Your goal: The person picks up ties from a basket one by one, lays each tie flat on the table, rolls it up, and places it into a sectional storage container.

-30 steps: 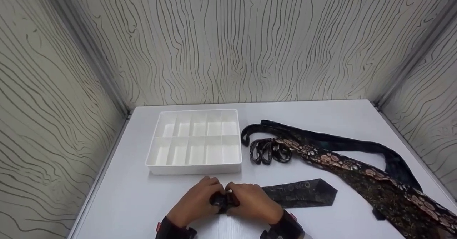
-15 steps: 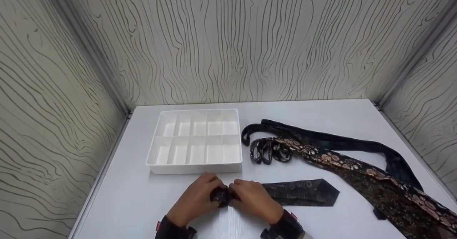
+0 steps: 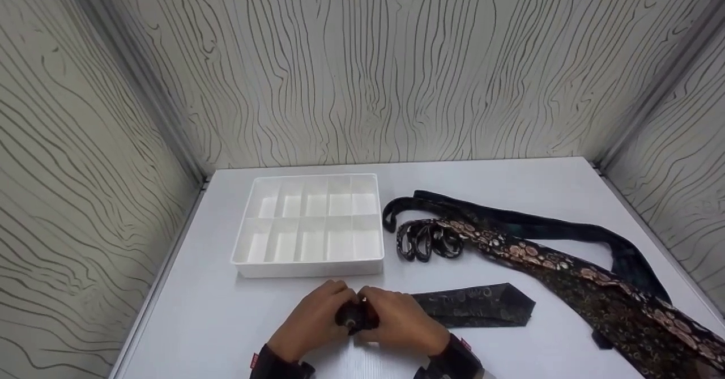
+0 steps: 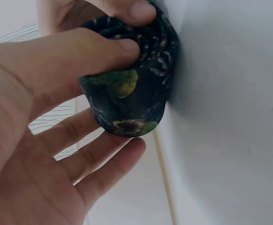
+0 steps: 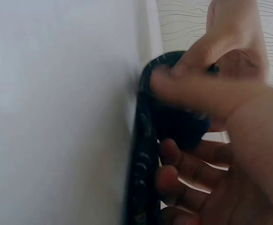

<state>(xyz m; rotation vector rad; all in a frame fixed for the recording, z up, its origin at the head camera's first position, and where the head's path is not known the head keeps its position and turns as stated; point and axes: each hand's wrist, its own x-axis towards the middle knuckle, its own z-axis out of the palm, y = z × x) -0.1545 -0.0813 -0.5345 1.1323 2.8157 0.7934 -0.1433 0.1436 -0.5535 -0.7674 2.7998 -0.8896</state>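
Near the table's front, both hands work on a dark patterned necktie, partly rolled up, its pointed wide end lying flat to the right. My left hand pinches the roll, its thumb on the coiled edge and fingers behind. In the left wrist view the roll shows layered coils and a floral print, standing on edge at the white surface. My right hand grips the roll from the other side, thumb over the coil. The strip of tie runs from the roll beneath its curled fingers.
A white divided tray with bare compartments stands behind the hands. On the right lie a floral necktie with looped folds, a navy necktie and a dark brown one. Wood-grain panels enclose the table.
The hands stay close together and shift the rolled necktie slightly. Its flat wide end slid a little right, then back left. The tray and other neckties have not moved.
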